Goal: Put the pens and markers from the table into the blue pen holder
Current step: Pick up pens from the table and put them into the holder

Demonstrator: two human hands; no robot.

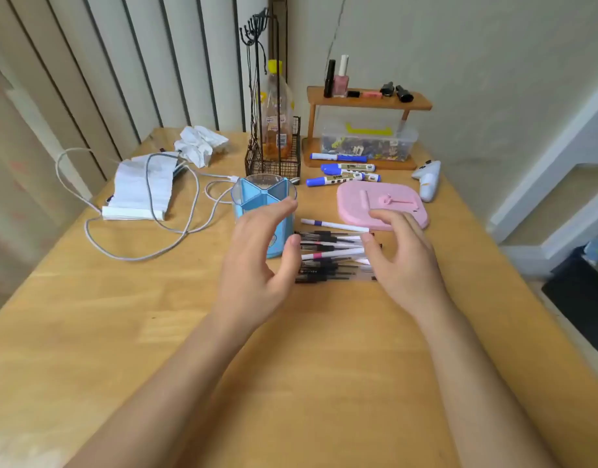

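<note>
The blue pen holder stands upright mid-table, its divided compartments showing nothing inside. Just right of it lies a pile of several black and white pens on the wooden table. My left hand hovers open at the pile's left end, partly in front of the holder. Open as well, my right hand sits over the pile's right end, hiding some pen tips. Three blue markers lie farther back, behind the holder.
A pink flat object lies right behind the pens. A wire basket with a bottle, a wooden shelf over a clear box, white papers and cables, crumpled tissue and a small white gadget fill the back.
</note>
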